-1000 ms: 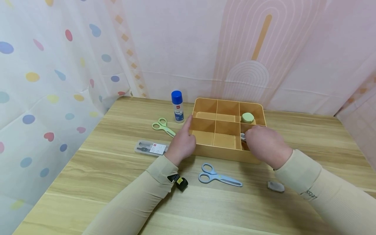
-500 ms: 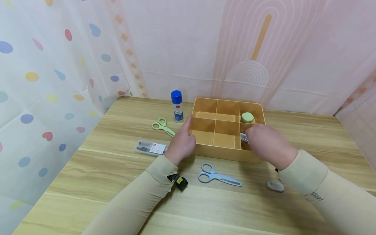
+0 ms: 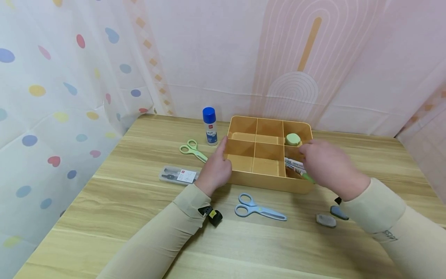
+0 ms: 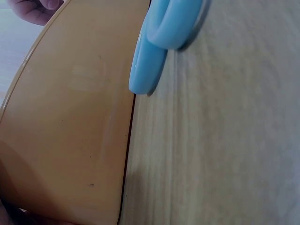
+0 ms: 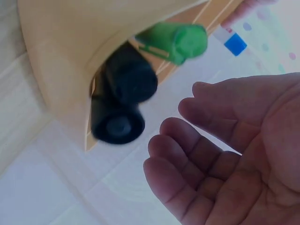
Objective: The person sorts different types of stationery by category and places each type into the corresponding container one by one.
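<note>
My left hand [image 3: 215, 170] rests against the left side of an orange divided box [image 3: 266, 181], its index finger straight along the wall. Just off the box's right side is my right hand [image 3: 329, 166]; in the right wrist view its fingers [image 5: 171, 180] are loosely bent around nothing. Several markers [image 3: 294, 164] lie in the front right compartment. Seen from the right wrist, a green-capped marker [image 5: 187, 42] and two black-ended ones [image 5: 117, 124] stick out past the rim. A pale green rounded item [image 3: 292, 139] sits in the back right compartment.
Blue scissors [image 3: 259, 209] lie in front of the box. To its left are green scissors [image 3: 192, 149], an upright blue-capped glue bottle [image 3: 210, 128] and a clear case with a compass [image 3: 177, 175]. Two small grey-blue pieces [image 3: 326, 220] lie at front right. A curtain hangs behind.
My right hand has drawn back to the right, out of the front right compartment, uncovering the markers there and a second small piece on the table. My left hand stays in place.
</note>
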Action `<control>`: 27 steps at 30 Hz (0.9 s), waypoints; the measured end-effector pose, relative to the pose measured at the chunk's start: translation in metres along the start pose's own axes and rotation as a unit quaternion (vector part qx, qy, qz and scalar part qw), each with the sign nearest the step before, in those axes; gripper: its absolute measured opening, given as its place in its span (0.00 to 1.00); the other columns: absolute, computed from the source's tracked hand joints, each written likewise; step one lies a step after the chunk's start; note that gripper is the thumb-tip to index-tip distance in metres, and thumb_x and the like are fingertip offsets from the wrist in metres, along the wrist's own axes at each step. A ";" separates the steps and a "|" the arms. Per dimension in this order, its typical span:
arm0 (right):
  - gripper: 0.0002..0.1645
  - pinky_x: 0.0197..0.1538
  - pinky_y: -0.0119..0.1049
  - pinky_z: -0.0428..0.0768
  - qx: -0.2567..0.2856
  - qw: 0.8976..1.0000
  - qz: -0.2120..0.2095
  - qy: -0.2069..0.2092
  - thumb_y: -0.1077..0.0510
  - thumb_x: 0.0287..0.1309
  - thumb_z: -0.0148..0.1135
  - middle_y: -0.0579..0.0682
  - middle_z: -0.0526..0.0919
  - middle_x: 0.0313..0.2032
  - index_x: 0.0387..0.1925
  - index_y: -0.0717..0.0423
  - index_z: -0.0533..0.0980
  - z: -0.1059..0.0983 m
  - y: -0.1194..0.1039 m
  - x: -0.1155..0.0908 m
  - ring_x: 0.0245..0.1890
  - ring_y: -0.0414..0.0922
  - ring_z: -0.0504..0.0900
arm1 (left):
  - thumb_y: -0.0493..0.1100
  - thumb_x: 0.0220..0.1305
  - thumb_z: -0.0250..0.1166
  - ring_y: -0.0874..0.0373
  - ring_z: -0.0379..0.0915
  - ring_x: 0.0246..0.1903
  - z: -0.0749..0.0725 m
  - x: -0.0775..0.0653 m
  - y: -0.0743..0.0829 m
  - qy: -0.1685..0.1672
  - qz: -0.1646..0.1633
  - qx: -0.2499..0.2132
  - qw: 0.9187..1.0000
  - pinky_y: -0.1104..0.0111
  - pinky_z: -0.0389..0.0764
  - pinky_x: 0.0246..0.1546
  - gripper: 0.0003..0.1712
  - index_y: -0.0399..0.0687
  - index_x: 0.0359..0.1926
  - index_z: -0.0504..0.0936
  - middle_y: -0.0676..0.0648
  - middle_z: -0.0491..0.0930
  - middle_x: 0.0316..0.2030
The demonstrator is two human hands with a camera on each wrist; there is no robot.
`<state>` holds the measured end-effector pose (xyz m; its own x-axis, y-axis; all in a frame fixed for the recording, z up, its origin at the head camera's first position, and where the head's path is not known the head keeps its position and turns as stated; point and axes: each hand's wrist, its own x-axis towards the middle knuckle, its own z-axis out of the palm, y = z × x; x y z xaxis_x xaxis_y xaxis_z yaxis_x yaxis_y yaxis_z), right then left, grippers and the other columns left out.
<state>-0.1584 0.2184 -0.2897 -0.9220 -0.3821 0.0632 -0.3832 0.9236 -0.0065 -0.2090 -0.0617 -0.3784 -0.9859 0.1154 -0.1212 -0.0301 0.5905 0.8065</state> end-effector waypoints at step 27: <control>0.23 0.60 0.66 0.79 0.038 0.995 0.086 -0.037 0.64 0.68 0.62 0.68 0.83 0.59 0.62 0.68 0.78 -0.011 0.046 -0.038 0.58 0.68 0.81 | 0.36 0.77 0.45 0.46 0.53 0.81 0.001 0.000 -0.001 0.002 0.007 -0.004 1.000 0.48 0.62 0.79 0.43 0.62 0.86 0.43 0.51 0.50 0.85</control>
<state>-0.1408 0.2757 -0.2817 -0.9749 -0.2215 -0.0201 -0.2190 0.9718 -0.0873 -0.2089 -0.0621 -0.3799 -0.9868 0.1209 -0.1073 -0.0170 0.5826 0.8126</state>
